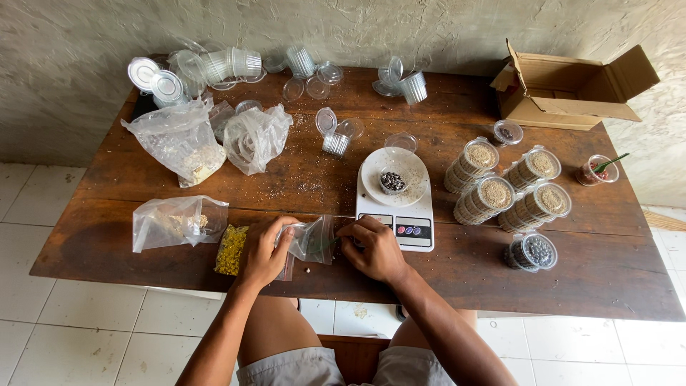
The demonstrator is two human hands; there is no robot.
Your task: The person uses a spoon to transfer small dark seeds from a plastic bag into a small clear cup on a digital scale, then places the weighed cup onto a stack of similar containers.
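My left hand [263,251] and my right hand [373,249] both grip a small clear plastic bag [313,239] at the near edge of the wooden table [107,243]. The bag hangs open between them, and a thin green stick shows at its right side by my right fingers. Just behind my right hand stands a white kitchen scale [400,207] with a small clear cup of dark seeds [392,181] on its round plate. A small bag of yellow bits [231,250] lies beside my left hand.
Three clear bags of grain [179,139] lie at the left. Stacks of filled lidded cups [500,193] lie on their sides at the right, with a cup of dark seeds [532,251] in front. Empty cups and lids [236,64] line the back. An open cardboard box [564,89] sits back right.
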